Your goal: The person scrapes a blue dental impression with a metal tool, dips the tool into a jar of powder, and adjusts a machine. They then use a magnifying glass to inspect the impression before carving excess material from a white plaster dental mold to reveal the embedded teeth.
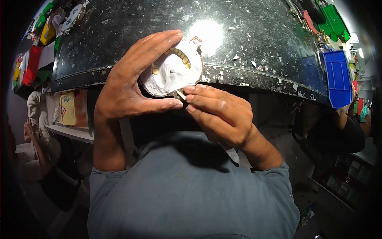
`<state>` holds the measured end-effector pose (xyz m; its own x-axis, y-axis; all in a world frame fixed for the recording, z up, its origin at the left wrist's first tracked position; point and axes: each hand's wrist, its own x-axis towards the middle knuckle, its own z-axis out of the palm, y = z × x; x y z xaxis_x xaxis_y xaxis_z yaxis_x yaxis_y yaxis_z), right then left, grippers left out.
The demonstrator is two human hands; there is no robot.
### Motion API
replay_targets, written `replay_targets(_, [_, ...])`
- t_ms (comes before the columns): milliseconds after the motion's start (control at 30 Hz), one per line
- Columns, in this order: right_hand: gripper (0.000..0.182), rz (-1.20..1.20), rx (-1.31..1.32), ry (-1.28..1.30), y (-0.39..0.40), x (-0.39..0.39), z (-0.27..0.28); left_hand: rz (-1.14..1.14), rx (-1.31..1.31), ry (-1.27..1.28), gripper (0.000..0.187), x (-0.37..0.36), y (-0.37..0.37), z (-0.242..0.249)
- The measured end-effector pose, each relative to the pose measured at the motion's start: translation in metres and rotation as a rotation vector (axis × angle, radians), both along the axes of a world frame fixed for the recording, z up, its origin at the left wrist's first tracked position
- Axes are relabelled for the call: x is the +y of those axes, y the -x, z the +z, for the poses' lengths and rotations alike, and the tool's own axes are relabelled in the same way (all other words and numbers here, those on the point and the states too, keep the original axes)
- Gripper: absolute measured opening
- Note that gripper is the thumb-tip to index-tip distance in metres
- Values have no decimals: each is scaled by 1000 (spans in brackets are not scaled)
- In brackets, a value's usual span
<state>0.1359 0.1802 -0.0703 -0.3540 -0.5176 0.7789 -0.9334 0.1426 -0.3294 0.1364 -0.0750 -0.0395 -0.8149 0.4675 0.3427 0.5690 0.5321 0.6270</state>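
A round mould of white plaster (pixel 169 81) is held at the near edge of the black bench, with a curved row of gold-coloured teeth (pixel 180 54) set in its face. My left hand (pixel 131 75) wraps around its left side, fingers over the top and thumb along the near rim. Between the fingertips of my right hand (pixel 223 109) is a slim hand tool (pixel 181 95), its pale tip at the mould's near rim. A wide, rounded, pale end (pixel 232 155), seemingly the same tool's, shows below that hand. The tool's middle is hidden by my fingers.
Plaster crumbs and flakes dot the black bench (pixel 155 18). A blue bin (pixel 338 77) and a green bin (pixel 333 22) stand at the right. Red (pixel 32 65) and yellow bins line the left. Another person (pixel 34 143) sits at the left, and someone's arm shows at the right.
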Motion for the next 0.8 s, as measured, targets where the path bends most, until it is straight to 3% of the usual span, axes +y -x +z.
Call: replay_targets(800, [12,19,10,-14,-6,-5,6,45,5,-2,103,3,-1,-2])
